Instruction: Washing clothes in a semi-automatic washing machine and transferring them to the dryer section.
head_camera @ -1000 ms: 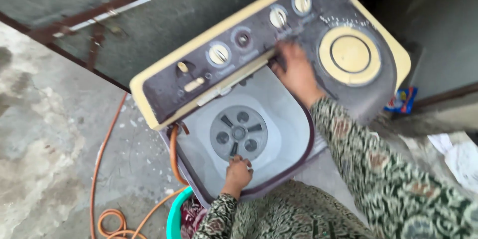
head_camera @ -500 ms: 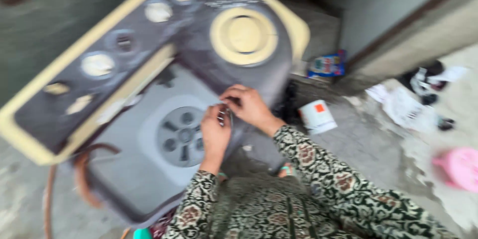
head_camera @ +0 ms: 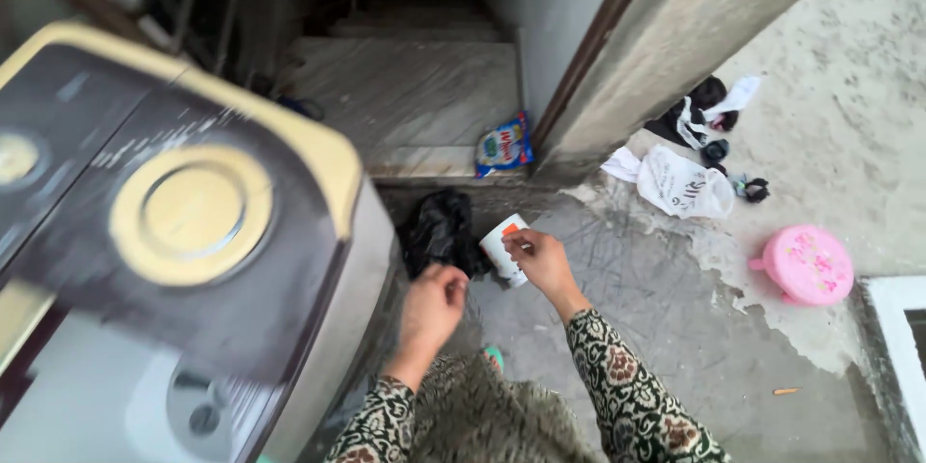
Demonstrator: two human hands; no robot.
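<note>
Floor: cracked grey concrete (head_camera: 675,328), stained.
Landmark: cream-and-brown twin-tub washing machine (head_camera: 193,231).
Right hand (head_camera: 542,260): my fingers pinch the rim of a white cylindrical plastic tub with an orange patch (head_camera: 502,246), just right of the machine.
Left hand (head_camera: 434,304): loosely curled, holding nothing, beside the machine's corner.
Beyond the tub: crumpled black bag (head_camera: 439,227).
Far right of the machine: round pink plastic stool (head_camera: 805,265).

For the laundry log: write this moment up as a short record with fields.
Place: wet concrete floor beside a twin-tub washing machine
Right hand: fingers on the rim of a white plastic cup; grip looks closed on it
Left hand: loosely curled, holding nothing visible
Behind the cup: black bag
On the step: detergent packet
On the floor, right: pink plastic stool, white plastic bag
</note>
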